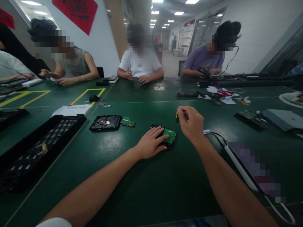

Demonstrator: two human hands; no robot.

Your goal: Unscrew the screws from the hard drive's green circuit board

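Observation:
A hard drive (170,134) lies on the green table with its green circuit board facing up. My left hand (150,143) rests across its left part, fingers stretched out and spread, the index finger reaching over the board and the thumb at the near edge. Just beyond the drive's right side, my right hand (192,123) is raised and closed around a small screwdriver (177,116) with a yellow and black handle. Its thin shaft points down toward the drive's far right corner; whether the tip touches a screw I cannot tell.
To the left lie another hard drive (105,122), a loose circuit board (128,121) and a long black tray (50,138). On the right are another drive (251,119), a silver box (284,118) and a cabled, partly blurred device (241,167). Several people sit across the table.

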